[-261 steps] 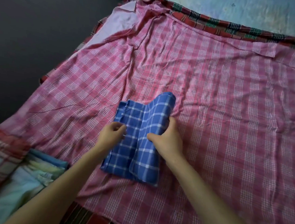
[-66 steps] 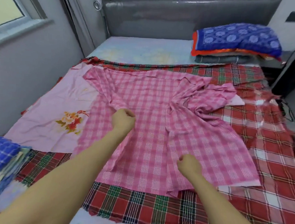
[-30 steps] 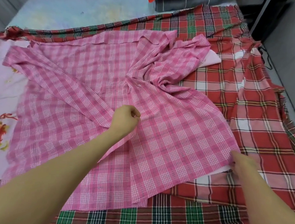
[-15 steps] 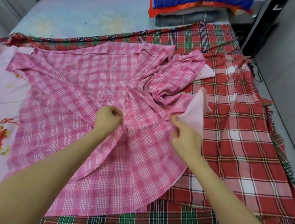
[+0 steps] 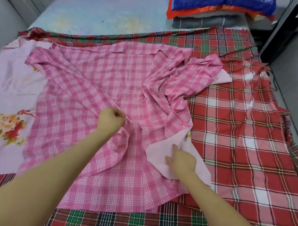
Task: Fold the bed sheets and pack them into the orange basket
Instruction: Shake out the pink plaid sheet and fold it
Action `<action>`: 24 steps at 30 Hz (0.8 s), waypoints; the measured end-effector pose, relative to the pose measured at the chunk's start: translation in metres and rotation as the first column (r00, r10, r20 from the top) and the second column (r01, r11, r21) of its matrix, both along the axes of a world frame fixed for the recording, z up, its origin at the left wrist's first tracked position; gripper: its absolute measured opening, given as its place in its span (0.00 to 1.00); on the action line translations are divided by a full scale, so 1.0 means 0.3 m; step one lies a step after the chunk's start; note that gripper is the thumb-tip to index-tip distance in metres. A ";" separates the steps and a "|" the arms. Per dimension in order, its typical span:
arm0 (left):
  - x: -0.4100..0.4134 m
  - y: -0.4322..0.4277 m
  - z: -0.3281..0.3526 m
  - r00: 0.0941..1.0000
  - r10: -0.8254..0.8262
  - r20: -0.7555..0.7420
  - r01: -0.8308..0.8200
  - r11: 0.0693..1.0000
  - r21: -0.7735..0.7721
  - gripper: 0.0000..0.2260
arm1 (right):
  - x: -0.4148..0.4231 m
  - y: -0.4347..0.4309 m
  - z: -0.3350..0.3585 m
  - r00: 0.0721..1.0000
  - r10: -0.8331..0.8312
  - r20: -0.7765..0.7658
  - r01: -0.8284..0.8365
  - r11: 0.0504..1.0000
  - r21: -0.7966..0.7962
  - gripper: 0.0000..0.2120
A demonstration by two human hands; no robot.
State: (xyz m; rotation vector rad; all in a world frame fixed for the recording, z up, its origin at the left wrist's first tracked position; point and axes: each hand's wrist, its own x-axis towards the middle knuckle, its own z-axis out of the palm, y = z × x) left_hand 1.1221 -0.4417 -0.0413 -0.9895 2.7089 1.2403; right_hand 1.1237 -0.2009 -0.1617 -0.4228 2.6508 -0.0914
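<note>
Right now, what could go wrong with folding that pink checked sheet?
A corner of the pale pink sheet lies flipped over the pink checked sheet under the right hand, so both might get folded together. The left hand grips only one bunched pleat, and the wrinkled heap at the far right is not smoothed, so the fold may turn out lumpy.

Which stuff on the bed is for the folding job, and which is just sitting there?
For the job: pink checked sheet, gripped by the left hand; pale pink flowered sheet, under the right hand; red plaid sheet.

Just lying about: blue and orange pillow; grey folded blanket; black object beside the bed.
</note>
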 end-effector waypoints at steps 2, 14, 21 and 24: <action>0.006 -0.005 -0.015 1.000 0.008 0.001 -0.008 1.000 0.008 0.09 | -0.021 -0.044 -0.018 0.990 0.143 -0.002 -0.143 0.990 0.006 0.34; 0.011 0.018 -0.100 0.998 -0.024 0.060 0.021 0.999 0.043 0.09 | 0.084 0.002 -0.166 0.911 -0.299 0.282 0.409 0.735 -0.541 0.02; -0.011 0.072 -0.127 0.995 -0.048 0.082 0.041 0.996 0.082 0.06 | -0.030 0.454 -0.007 0.224 -0.854 0.469 0.796 -0.117 -0.594 0.16; -0.019 0.091 -0.133 0.995 -0.057 0.086 0.051 0.996 0.080 0.06 | -0.020 0.523 -0.038 0.273 -0.962 -0.001 0.930 0.264 -0.256 0.22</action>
